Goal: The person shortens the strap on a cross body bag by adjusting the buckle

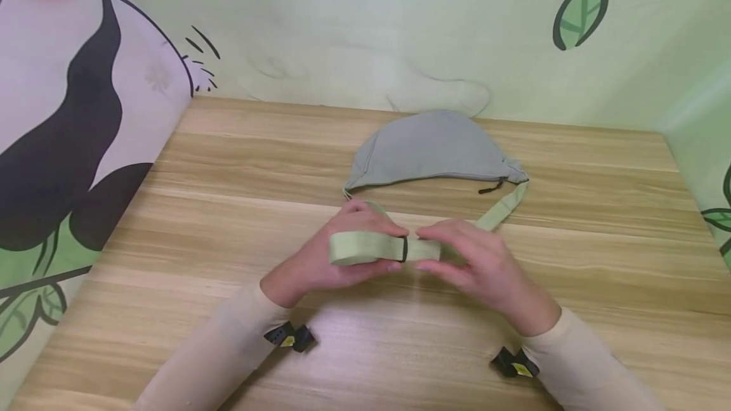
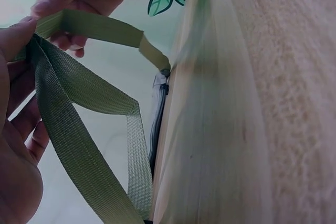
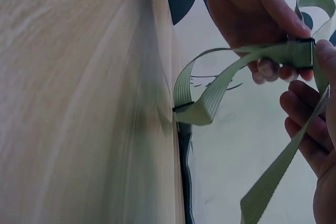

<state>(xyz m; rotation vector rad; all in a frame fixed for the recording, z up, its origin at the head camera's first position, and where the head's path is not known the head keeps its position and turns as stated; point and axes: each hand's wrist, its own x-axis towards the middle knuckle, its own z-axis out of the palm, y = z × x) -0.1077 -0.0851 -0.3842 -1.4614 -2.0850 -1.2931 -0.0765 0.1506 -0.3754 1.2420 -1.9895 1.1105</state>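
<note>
The strap [image 1: 356, 248] is raised above the desk [image 1: 228, 208], spanning both hands at its dark buckle [image 1: 405, 249]. The left hand [image 1: 324, 274] has its grip clamped on the strap at the buckle, thumb against fingers, with a loop of webbing curving back over that hand. The right hand [image 1: 488, 265] pinches the strap just beside the buckle on the other side; its thumb and forefinger form the grip, and its other fingers are spread lower. The fingertips of the two hands nearly meet.

Beyond both hands, untouched, the grey bag [image 1: 428, 148] lies on the desk near the back wall [image 1: 354, 24]. The strap runs to its right corner, where a zip pull [image 1: 491, 189] dangles beside the seam. Pale sleeves [image 1: 223, 341] cover both forearms. A leaf [image 1: 580, 11] decorates the wall.
</note>
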